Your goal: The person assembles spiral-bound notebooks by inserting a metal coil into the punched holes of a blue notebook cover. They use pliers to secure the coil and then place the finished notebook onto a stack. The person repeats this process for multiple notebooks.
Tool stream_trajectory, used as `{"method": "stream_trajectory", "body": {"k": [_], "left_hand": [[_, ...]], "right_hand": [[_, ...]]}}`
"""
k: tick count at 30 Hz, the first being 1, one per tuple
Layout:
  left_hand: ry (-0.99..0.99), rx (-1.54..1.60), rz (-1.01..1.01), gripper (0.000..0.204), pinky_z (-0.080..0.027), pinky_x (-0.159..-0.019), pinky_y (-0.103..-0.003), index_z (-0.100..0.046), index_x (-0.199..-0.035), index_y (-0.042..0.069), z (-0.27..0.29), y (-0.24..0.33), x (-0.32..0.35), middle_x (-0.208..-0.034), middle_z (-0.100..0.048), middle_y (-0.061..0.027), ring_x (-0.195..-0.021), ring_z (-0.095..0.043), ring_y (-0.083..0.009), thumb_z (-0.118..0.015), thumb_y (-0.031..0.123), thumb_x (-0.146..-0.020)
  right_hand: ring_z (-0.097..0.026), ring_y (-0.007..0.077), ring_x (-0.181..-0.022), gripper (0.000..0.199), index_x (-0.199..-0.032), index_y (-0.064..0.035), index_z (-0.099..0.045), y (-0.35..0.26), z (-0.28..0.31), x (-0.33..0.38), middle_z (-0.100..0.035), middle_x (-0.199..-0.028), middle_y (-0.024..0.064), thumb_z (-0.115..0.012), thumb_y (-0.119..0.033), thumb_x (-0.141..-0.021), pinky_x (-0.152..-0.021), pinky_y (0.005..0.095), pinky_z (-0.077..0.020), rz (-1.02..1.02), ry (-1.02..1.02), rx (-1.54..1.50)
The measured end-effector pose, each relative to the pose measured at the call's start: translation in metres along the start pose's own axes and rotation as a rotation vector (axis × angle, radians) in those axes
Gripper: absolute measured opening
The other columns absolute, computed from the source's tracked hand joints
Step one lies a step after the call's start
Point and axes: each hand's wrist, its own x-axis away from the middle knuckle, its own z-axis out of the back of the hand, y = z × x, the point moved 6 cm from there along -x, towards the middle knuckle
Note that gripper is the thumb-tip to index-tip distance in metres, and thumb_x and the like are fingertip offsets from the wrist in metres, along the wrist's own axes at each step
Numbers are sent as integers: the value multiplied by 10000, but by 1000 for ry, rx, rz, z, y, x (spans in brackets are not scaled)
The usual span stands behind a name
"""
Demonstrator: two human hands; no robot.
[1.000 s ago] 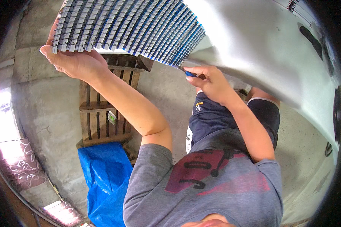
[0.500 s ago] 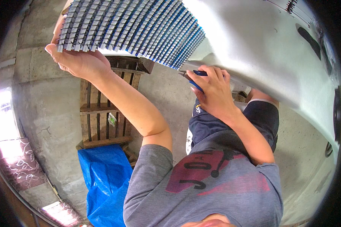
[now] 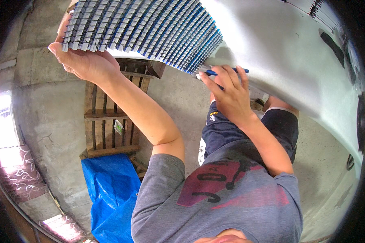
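Observation:
A wide panel of many small grey square pieces, set in close rows with dark and blue strips between them, fills the upper middle. My left hand grips its near left edge, thumb outside and fingers partly hidden beneath. Blue-handled pliers lie across my right hand, tucked among its fingers; their jaws are hard to make out. A fingertip of that hand reaches to the panel's near right corner. Whether it touches the panel or pinches something small there, I cannot tell.
A large pale, smooth sheet spreads under and right of the panel, curving down the right side. Below left stands a slatted wooden pallet, with a blue tarp nearer me. A concrete wall runs along the left.
In my right hand the pliers have turned from pointing at the panel's corner to lying across the fingers. A fingertip now reaches that corner. My left hand keeps its grip.

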Motion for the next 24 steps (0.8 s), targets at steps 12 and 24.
{"method": "stream_trajectory", "body": {"k": [12, 24], "left_hand": [[-5, -38, -7, 536, -550, -781, -338, -627, -995, 14, 0, 3, 1, -949, -660, -122, -866, -654, -204, -369, 480, -945], [-9, -150, 46, 555, -475, -907, -398, -599, -1071, -8, -4, 6, 4, -1077, -616, -149, -1004, -596, -262, -335, 461, -941]], "right_hand": [[-488, 204, -1103, 364, -1126, -219, -591, 2, 0, -8, -522, -1125, 27, -575, -117, -777, -1063, 467, -267, 29, 16, 36], [-500, 173, -1076, 323, -1095, -232, -607, 7, -4, -12, -528, -1129, 10, -585, -137, -786, -1036, 430, -283, 53, 33, 36]]}}
